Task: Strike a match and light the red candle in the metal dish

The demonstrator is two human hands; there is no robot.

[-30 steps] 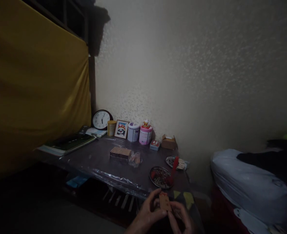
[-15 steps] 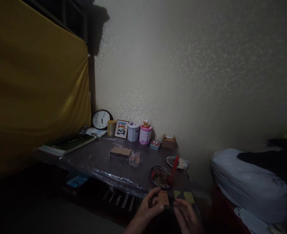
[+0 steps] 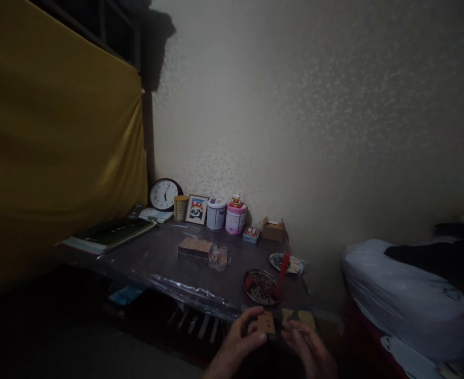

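Low in the view, past the table's front edge, my left hand (image 3: 243, 341) grips a small brown cardboard box (image 3: 266, 322) between thumb and fingers. The box looks like a matchbox, with faint reddish print on its face. Just right of it is my right hand (image 3: 310, 345), apart from the box, its thumb and fingertips drawn together. Whatever those fingertips hold is too small and dark to make out. Beyond my hands a round metal plate (image 3: 255, 299) holds many small dark-tipped sticks and a red scoop (image 3: 283, 271) with its handle raised.
A second plate (image 3: 273, 263) carries pale sticks. Mid-table are a row of small boxes (image 3: 195, 247) and a clear plastic bag (image 3: 218, 258). Along the wall stand a clock (image 3: 164, 195), picture frame (image 3: 197, 209), tins (image 3: 235, 220) and an open carton (image 3: 273, 230).
My right hand has shifted slightly right, and its fingers have turned inward. The left hand keeps its hold on the small box, which has barely moved.
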